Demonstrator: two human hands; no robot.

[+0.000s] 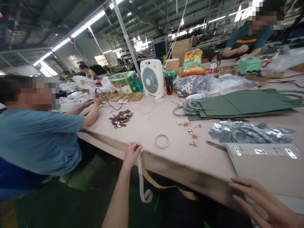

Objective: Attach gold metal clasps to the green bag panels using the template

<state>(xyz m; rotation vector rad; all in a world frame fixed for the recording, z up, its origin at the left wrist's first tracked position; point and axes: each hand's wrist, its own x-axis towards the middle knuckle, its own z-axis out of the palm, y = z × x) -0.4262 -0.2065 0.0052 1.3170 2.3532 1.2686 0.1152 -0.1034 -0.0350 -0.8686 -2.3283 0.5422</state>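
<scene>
My left hand (133, 152) is closed at the table's front edge, its fingertips pinching a cream strip of tape (141, 177). The strip hangs below the edge, curls at the bottom, and a yellowish length runs right across my lap. Just behind that hand a roll of narrow tape (161, 141) lies flat on the table. At the lower right my right hand (263, 202) has its fingers stretched and spread, over the near left part of a flat beige panel (268, 171). Whether it touches the panel I cannot tell. Metal plates and clear film sit along the panel's far edge.
Gold metal fittings (193, 134) and dark tabs with metal ends (121, 118) lie on the table (142, 126). Green bag pieces (247, 103) and plastic-wrapped parts (249, 131) are to the right. A fan (152, 77) stands behind. A co-worker (40, 136) sits at left, another far right.
</scene>
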